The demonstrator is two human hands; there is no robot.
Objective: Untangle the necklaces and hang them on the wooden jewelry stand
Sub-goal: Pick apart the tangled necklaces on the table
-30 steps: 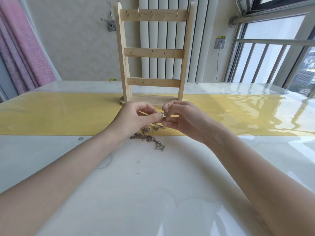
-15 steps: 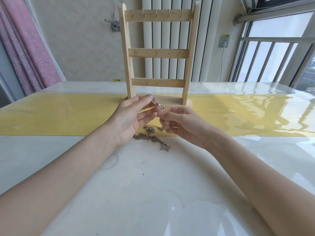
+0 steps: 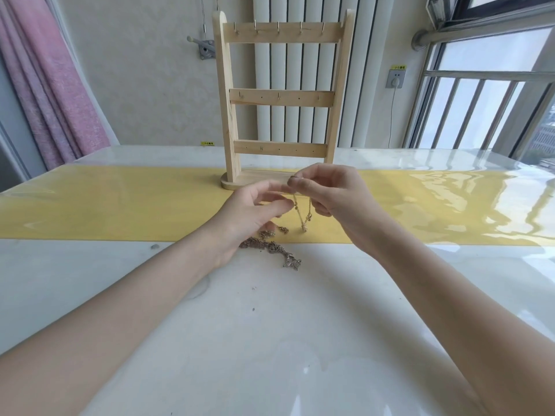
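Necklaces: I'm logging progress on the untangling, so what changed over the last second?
The right hand has lifted one chain off the table; it now dangles from the pinched fingers. The left hand has let go and opened beside it. The pile remains on the table, and the stand is bare.

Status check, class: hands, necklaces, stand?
Right hand pinching thin gold chain. Left hand open beside it. Tangled pile on table. Wooden stand empty.

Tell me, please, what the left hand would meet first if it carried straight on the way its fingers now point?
Probably the thin chain hanging from the right hand: the left hand is open, its fingers pointing right at it. Depth is uncertain, so it might pass in front.
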